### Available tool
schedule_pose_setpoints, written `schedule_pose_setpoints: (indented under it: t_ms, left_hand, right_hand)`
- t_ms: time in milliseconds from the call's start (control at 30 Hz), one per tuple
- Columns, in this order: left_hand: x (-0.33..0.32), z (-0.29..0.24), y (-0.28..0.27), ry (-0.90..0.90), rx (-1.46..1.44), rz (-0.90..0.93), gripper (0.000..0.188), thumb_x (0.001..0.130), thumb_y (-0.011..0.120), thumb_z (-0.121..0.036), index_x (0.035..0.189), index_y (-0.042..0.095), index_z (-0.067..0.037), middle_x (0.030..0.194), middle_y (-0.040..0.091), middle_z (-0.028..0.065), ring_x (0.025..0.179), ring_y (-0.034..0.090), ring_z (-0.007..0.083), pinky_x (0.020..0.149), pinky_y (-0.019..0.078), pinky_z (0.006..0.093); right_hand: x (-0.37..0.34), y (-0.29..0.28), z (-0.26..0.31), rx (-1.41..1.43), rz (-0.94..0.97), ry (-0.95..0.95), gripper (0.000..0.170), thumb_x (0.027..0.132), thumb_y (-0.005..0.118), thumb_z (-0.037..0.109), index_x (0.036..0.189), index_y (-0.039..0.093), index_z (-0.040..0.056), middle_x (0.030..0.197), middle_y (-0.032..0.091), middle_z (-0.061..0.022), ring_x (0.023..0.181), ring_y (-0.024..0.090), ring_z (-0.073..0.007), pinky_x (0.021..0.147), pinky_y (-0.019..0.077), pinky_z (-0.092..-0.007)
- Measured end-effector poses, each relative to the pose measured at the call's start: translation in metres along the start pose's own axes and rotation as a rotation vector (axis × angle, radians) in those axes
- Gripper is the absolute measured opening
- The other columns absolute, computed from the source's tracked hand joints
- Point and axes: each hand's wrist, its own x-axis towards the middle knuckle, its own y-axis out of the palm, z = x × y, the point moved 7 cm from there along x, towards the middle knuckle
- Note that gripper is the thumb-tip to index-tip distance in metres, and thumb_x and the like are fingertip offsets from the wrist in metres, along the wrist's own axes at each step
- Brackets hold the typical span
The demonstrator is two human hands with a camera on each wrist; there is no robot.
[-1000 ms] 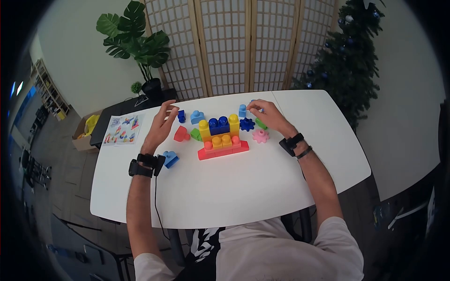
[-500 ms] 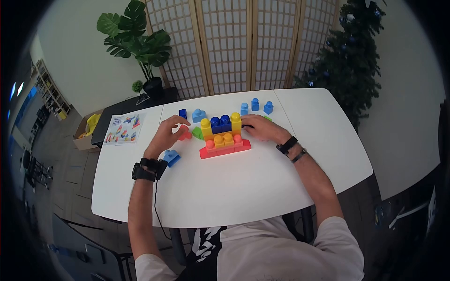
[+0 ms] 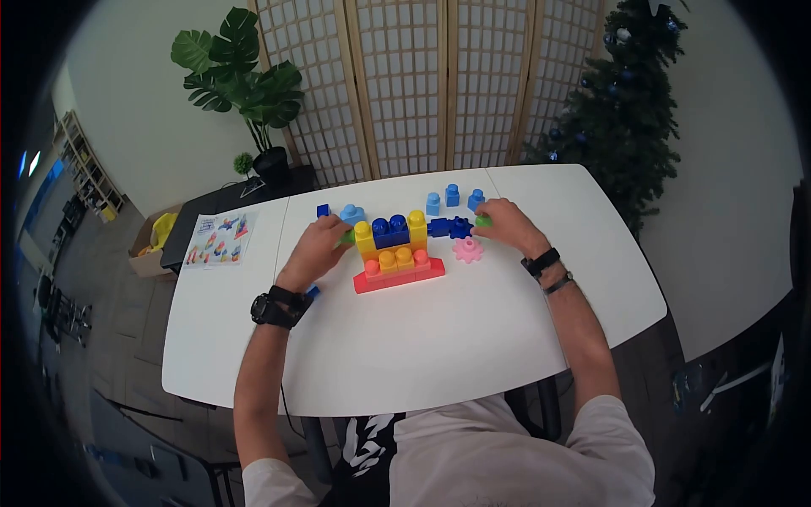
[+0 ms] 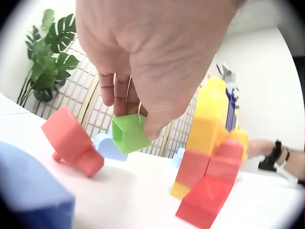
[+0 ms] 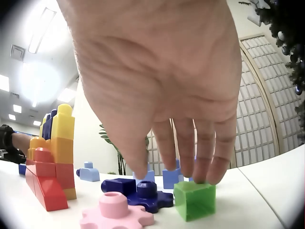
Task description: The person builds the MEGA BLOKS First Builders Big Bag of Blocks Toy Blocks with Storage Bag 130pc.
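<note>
A built structure of red, orange, yellow and dark blue blocks [image 3: 393, 256] stands between the hands. On its left, my left hand [image 3: 311, 255] pinches a light green block [image 4: 129, 133] between thumb and fingers. A red block [image 4: 71, 140] lies left of that hand in the left wrist view. My right hand [image 3: 509, 228] reaches down with fairly straight fingers, tips at the top of another green block [image 5: 195, 200]; its thumb stays apart from it. Beside that block are a dark blue gear [image 5: 148, 196], a dark blue block [image 5: 119, 185] and a pink gear [image 5: 114, 214].
Several light blue blocks [image 3: 453, 196] stand toward the table's far edge. A blue block [image 3: 313, 291] lies near the left wrist, partly hidden. A printed picture sheet [image 3: 218, 241] lies at the left. Behind the table [image 3: 456, 355] stand a folding screen [image 3: 405, 93] and a Christmas tree [image 3: 604, 110].
My left hand has moved right, from near the red block to the green block, and pinches it. My right hand has shifted right from beside the structure to the other green block, uncovering both gears.
</note>
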Motion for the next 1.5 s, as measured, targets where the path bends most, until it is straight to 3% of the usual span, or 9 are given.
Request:
schedule_pose_setpoints:
  t_ms: [100,167,267,567,667,833,1367,1433,1500]
  left_hand:
    - [-0.002,0.021,-0.04,-0.17,-0.351,-0.199,0.029,0.099,0.076,-0.011,0.126,0.072,-0.001,0.116,0.073,0.0111,0.105,0.071,0.0257,0.092,0.0564,0.0367]
    - [-0.006,0.036,-0.066,-0.302,-0.888,-0.414,0.032,0.102,0.078,-0.015,0.13,0.071,-0.001,0.118,0.076,0.0077,0.104,0.073,0.0179,0.095,0.0584,0.0328]
    - [-0.007,0.012,-0.097,-0.277,-1.113,-0.443,0.034,0.104,0.076,-0.013,0.134,0.068,0.001,0.122,0.075,0.0073,0.112,0.071,0.0126,0.103,0.0565,0.0302]
    - [0.0,-0.012,-0.045,-0.207,-0.879,-0.284,0.037,0.102,0.078,-0.017,0.135,0.069,-0.002,0.121,0.079,0.0117,0.115,0.075,0.0213,0.103,0.0587,0.0352]
    - [-0.004,-0.018,-0.049,-0.132,-0.721,-0.344,0.04,0.1,0.081,-0.017,0.135,0.069,-0.002,0.119,0.079,0.0129,0.113,0.076,0.0233,0.103,0.0592,0.0366]
    - [-0.003,-0.027,-0.058,-0.121,-0.657,-0.309,0.043,0.099,0.081,-0.015,0.134,0.067,0.004,0.119,0.078,0.0141,0.113,0.076,0.0226,0.104,0.0584,0.034]
    - [-0.009,-0.011,-0.066,-0.121,-0.742,-0.356,0.039,0.101,0.077,-0.013,0.136,0.067,-0.002,0.123,0.077,0.0156,0.119,0.075,0.0255,0.103,0.0597,0.0403]
    - [-0.011,0.024,-0.06,-0.33,-0.853,-0.388,0.038,0.1,0.075,-0.008,0.137,0.067,-0.003,0.126,0.076,0.0141,0.124,0.072,0.0263,0.105,0.0579,0.0433]
    - [-0.008,0.055,-0.046,-0.266,-0.709,-0.334,0.035,0.102,0.071,-0.008,0.136,0.067,-0.004,0.128,0.076,0.0151,0.119,0.073,0.032,0.103,0.0576,0.0426]
  right_hand:
    - [-0.003,-0.001,-0.006,-0.056,-0.02,0.003,0.027,0.082,0.086,0.015,0.105,0.077,0.003,0.109,0.077,-0.0186,0.106,0.073,-0.0382,0.094,0.0582,-0.0475]
    - [-0.006,0.001,-0.013,-0.073,-0.041,-0.004,0.026,0.081,0.086,0.012,0.103,0.076,0.0027,0.108,0.078,-0.019,0.105,0.073,-0.0381,0.093,0.0585,-0.0481]
    - [-0.005,0.006,-0.026,-0.125,-0.055,-0.034,0.02,0.081,0.081,0.005,0.1,0.076,0.003,0.106,0.077,-0.0193,0.105,0.072,-0.039,0.093,0.0578,-0.0487]
    - [-0.003,-0.006,-0.011,-0.064,-0.069,-0.09,0.037,0.083,0.078,-0.001,0.119,0.072,0.0019,0.12,0.074,-0.0187,0.103,0.072,-0.0364,0.093,0.0589,-0.0448]
    - [-0.001,-0.03,0.025,0.223,-0.023,0.032,0.038,0.088,0.08,0.001,0.125,0.072,0.0039,0.124,0.073,-0.0145,0.111,0.072,-0.0259,0.098,0.0593,-0.0389]
    - [0.015,-0.049,0.091,1.004,-0.12,-0.177,0.043,0.096,0.078,0.003,0.136,0.062,0.0003,0.129,0.071,-0.0103,0.123,0.068,-0.0182,0.111,0.0554,-0.0373]
    - [0.028,0.006,0.086,0.869,-0.002,-0.135,0.045,0.103,0.073,0.013,0.146,0.061,0.002,0.136,0.067,-0.0104,0.128,0.065,-0.0193,0.111,0.0555,-0.0396]
    - [0.03,0.017,0.065,0.933,-0.031,-0.071,0.044,0.106,0.07,0.014,0.147,0.061,0.0025,0.137,0.067,-0.0108,0.129,0.065,-0.0194,0.109,0.0563,-0.0396]
    - [0.028,0.027,0.06,0.52,-0.006,-0.125,0.04,0.106,0.067,0.014,0.143,0.063,0.0007,0.134,0.071,-0.014,0.126,0.067,-0.0261,0.11,0.0535,-0.0401]
